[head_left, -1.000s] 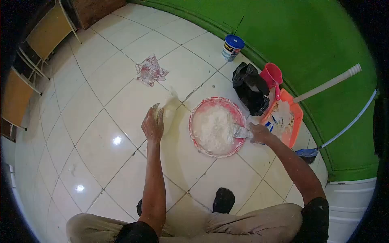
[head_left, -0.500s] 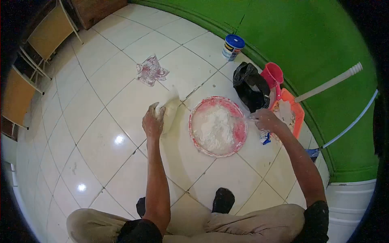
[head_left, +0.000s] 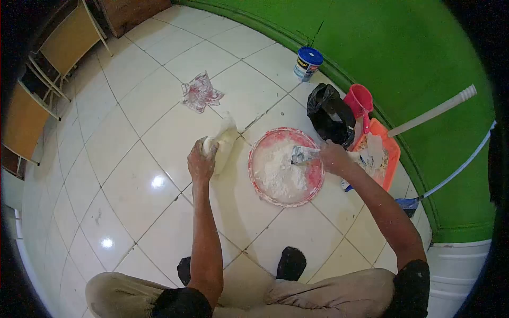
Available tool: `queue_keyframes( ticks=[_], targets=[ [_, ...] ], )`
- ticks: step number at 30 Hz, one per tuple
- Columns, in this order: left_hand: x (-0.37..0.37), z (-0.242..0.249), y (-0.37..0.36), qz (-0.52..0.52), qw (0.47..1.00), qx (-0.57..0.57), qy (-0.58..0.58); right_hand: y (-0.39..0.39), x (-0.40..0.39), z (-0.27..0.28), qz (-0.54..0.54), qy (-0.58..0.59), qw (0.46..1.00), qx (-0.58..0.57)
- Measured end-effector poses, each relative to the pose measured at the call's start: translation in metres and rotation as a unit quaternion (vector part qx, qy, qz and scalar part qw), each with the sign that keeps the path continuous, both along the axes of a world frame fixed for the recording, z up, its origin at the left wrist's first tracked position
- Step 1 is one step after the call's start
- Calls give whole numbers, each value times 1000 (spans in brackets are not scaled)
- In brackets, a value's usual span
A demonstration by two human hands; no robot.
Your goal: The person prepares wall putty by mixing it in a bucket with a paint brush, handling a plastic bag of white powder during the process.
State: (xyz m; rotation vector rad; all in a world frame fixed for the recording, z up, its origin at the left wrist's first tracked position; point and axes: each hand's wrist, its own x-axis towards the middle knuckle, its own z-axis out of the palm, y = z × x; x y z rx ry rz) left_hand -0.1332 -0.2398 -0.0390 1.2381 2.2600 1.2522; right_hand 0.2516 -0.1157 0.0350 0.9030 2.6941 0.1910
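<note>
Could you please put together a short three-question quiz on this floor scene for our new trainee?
1. True or false: the right hand holds a putty knife over the white powder in the red basin.
2. What does the left hand grip? A) the white plastic bag B) a hammer C) a paint roller
3. Which tub stands by the green wall: one with a blue lid or a yellow lid?

Key: 1 true; 2 A; 3 the tub with a blue lid.
</note>
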Motion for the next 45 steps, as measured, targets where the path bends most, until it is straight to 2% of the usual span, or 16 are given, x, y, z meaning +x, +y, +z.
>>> queue_keyframes(
  ticks=[9,14,18,20,21,23,26,28,32,35,38,45],
  targets=[
    [4,5,1,15,1000,-12,18,-1,16,24,-69,-85,994,-1],
    [3,5,-1,8,1000,-17,19,9,2,28,-15,10,999,51],
    [3,2,0,7,1000,-18,7,13,-22,17,37,16,999,14],
    [3,1,-1,6,1000,-21,9,14,-30,9,107,21,993,33],
    [4,0,-1,7,1000,-12,-3,15,-33,10,106,22,994,33],
    [5,1,-2,7,1000,-4,-15,17,-35,13,75,-64,995,28],
    [5,2,-3,4,1000,-9,-30,23,-30,15,64,-28,997,22],
    [4,-2,-1,8,1000,-3,16,22,-26,20,53,-44,997,26],
    [7,2,-3,8,1000,4,-2,26,-11,18,41,-77,995,53],
    [6,-2,-1,15,1000,-5,-11,29,-1,14,13,-49,997,60],
    [4,-8,0,6,999,10,34,27,5,19,9,-43,997,61],
    [7,1,-2,7,1000,5,20,22,15,27,-15,-57,998,32]
  ],
)
